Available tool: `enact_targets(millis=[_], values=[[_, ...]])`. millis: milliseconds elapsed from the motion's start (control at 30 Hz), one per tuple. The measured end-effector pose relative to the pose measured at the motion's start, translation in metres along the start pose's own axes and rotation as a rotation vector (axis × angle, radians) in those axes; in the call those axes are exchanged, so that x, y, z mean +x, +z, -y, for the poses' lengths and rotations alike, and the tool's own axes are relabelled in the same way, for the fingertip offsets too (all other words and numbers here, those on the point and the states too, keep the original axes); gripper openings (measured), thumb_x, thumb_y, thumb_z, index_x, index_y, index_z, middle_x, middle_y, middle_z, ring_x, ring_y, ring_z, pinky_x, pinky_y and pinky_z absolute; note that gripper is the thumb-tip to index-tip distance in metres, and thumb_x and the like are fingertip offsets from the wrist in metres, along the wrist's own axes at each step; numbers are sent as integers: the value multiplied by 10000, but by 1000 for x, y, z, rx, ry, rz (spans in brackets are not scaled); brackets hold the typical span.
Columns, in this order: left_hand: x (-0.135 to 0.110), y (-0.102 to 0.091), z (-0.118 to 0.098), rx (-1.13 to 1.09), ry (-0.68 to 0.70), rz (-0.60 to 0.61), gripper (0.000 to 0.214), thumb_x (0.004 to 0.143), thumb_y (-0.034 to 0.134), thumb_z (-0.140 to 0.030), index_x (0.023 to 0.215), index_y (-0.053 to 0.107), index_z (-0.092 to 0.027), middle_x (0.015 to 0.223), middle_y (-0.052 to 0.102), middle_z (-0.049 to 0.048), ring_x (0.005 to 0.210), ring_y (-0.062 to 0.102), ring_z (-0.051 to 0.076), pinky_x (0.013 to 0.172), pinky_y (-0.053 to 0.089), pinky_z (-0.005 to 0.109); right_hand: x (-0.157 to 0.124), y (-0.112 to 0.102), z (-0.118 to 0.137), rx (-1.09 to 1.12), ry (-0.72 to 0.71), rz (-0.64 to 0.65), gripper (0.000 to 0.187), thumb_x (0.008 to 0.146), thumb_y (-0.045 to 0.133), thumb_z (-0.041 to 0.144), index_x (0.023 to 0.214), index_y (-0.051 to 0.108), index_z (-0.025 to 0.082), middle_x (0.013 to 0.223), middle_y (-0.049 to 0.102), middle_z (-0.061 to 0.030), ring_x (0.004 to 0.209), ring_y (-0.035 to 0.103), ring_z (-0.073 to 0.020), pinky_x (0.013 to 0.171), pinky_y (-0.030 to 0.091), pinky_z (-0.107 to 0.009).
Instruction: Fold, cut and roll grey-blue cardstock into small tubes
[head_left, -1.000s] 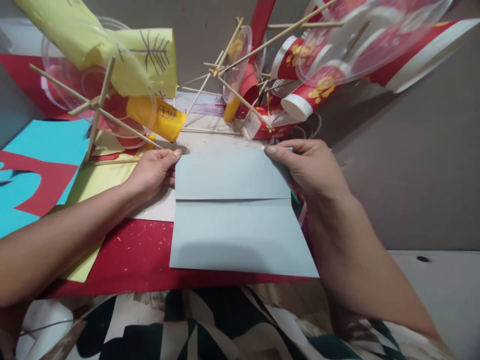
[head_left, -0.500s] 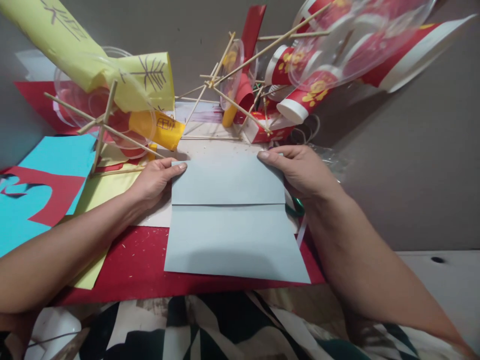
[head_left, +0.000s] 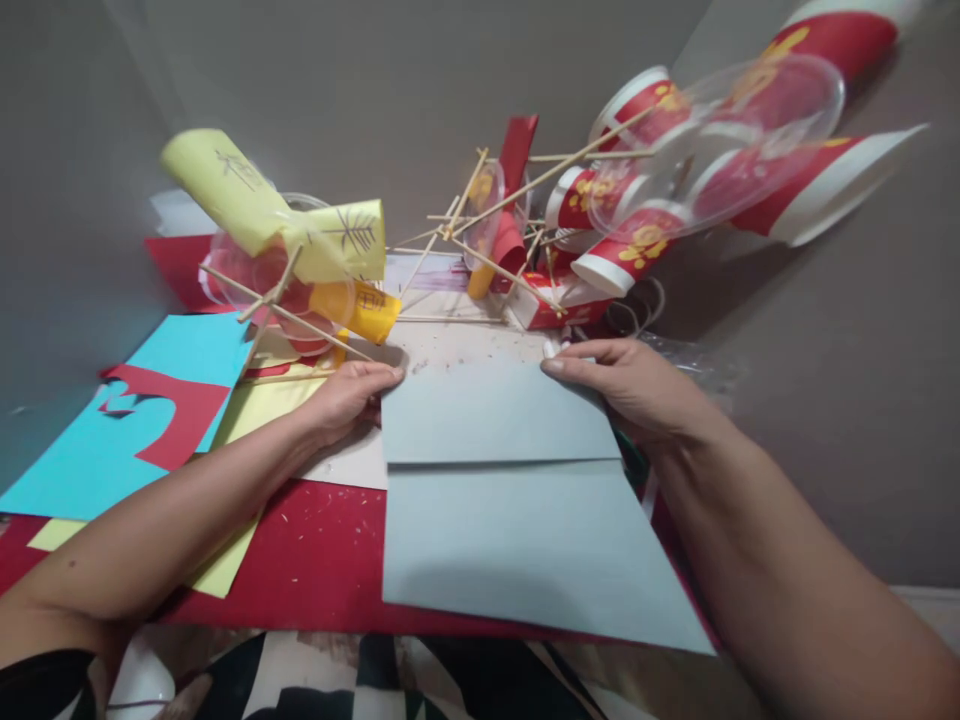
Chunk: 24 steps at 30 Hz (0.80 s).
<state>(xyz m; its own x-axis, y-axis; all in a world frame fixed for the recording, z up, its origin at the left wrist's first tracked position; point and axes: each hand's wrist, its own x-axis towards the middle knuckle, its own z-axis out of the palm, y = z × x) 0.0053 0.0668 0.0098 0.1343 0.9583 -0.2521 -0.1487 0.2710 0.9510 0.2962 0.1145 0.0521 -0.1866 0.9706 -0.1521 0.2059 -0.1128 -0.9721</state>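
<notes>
- Left hand (head_left: 349,400), at 10 o'clock from the paper's middle: thumb stretched along the upper corner, other fingers curled and partly hidden behind; the grip looks like a closed pinch on the edge.
- Right hand (head_left: 637,385), at 2 o'clock: thumb tip pressed on the top edge, index finger just above it, remaining fingers tucked underneath; also pinched closed on the sheet.
- Between them lies the pale blue folded paper (head_left: 517,540), its upper flap overlapping the lower panel, the near edge flaring towards 5 o'clock.
- Left forearm (head_left: 210,500) slants from its hand towards 8 o'clock; right forearm (head_left: 787,540) runs towards 4 o'clock.
- Red surface (head_left: 322,560) at 8 o'clock; turquoise sheet (head_left: 75,460) at 9, bearing a dark red paper cutout (head_left: 202,400).
- Yellow paper tubes (head_left: 217,185) at 11; crossed wooden sticks (head_left: 448,232) at 12; red-and-white paper cups (head_left: 637,245) at 1.
</notes>
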Motion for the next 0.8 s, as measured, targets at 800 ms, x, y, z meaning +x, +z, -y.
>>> enact_targets(millis=[800], values=[[-24,7,-13,725,313,214,478,950,522,-524,632,529,-167,629,412,-30,604,383,110,552,295,234,-8,20,-4,11,97,363,460,497,948,542,655,747,159,617,672,-40,529,552,-132,487,439,-230]])
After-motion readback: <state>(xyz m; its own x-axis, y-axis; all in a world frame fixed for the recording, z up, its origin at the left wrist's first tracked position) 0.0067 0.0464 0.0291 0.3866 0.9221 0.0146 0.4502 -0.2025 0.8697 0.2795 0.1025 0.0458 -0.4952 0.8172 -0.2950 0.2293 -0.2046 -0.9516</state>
